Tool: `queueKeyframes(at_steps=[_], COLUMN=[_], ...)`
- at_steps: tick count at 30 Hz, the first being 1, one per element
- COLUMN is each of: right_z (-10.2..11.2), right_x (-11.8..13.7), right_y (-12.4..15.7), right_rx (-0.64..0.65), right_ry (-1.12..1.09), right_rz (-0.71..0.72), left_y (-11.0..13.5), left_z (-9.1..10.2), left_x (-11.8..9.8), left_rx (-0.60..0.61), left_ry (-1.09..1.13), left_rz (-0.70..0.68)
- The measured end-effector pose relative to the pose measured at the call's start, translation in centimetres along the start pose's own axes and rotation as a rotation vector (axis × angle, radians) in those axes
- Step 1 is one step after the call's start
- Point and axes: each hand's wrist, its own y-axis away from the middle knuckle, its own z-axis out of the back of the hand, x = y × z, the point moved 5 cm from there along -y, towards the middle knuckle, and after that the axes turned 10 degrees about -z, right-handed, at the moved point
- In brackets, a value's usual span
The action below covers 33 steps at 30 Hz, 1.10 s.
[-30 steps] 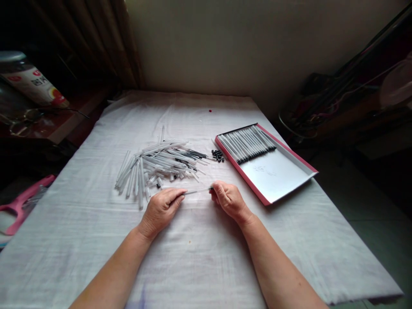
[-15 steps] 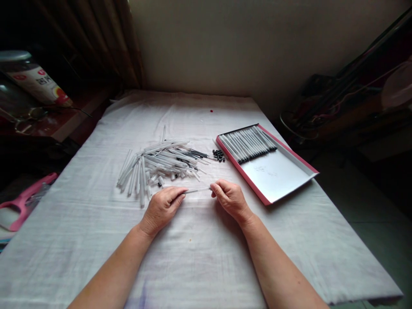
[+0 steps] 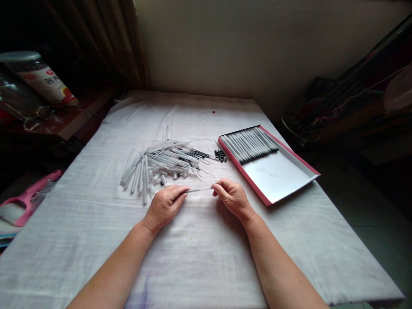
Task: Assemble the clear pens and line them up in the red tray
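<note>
A thin, pale pen (image 3: pixel 200 189) stretches level between my two hands, just above the cloth. My left hand (image 3: pixel 165 202) pinches its left end between thumb and fingers, hiding that part. At the other end, the thumb and forefinger of my right hand (image 3: pixel 232 198) are closed on the tip. Whether a refill sits inside the pen is too fine to make out. Beyond my left hand lies a loose pile of clear pen barrels (image 3: pixel 144 171), with small clear caps and dark refills (image 3: pixel 199 153) among them. Small black plugs (image 3: pixel 220 155) lie in a heap to the pile's right.
A shallow red-edged box lid (image 3: pixel 246 182) on the right holds a row of pens (image 3: pixel 249 146) with black ends. Pink-handled scissors (image 3: pixel 28 199) lie at the left edge. A jar (image 3: pixel 45 81) and glasses stand on a side table. A tiny red piece (image 3: pixel 213 112) lies at the back.
The whole view has shifted slightly, so things sit a little further right. Both hands keep their hold on the pen, almost unmoved.
</note>
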Motion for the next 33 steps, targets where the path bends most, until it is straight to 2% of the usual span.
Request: queueKeyframes(at_steps=[7, 18, 21, 24, 29, 33], right_z=[-0.1, -0.5, -0.2, -0.4, -1.7, -0.7], right_x=[0.3, 0.2, 0.1, 0.5, 1.5, 1.0], right_y=[0.2, 0.1, 0.0, 0.2, 0.6, 0.2], right_rx=[0.071, 0.104, 0.074, 0.038, 0.072, -0.037], right_ry=[0.014, -0.038, -0.033, 0.002, 0.181, 0.255], right_rz=[0.023, -0.044, -0.033, 0.033, 0.236, 0.199], left_y=[0.0, 0.0, 0.1, 0.0, 0.1, 0.0], left_z=[0.0, 0.2, 0.2, 0.0, -0.5, 1.1], left_x=[0.2, 0.4, 0.6, 0.5, 0.0, 0.7], left_rx=[-0.01, -0.091, -0.093, -0.077, -0.033, -0.057], left_ry=[0.039, 0.136, 0.132, 0.097, -0.006, -0.218], left_rz=[0.029, 0.072, 0.084, 0.048, -0.04, -0.038])
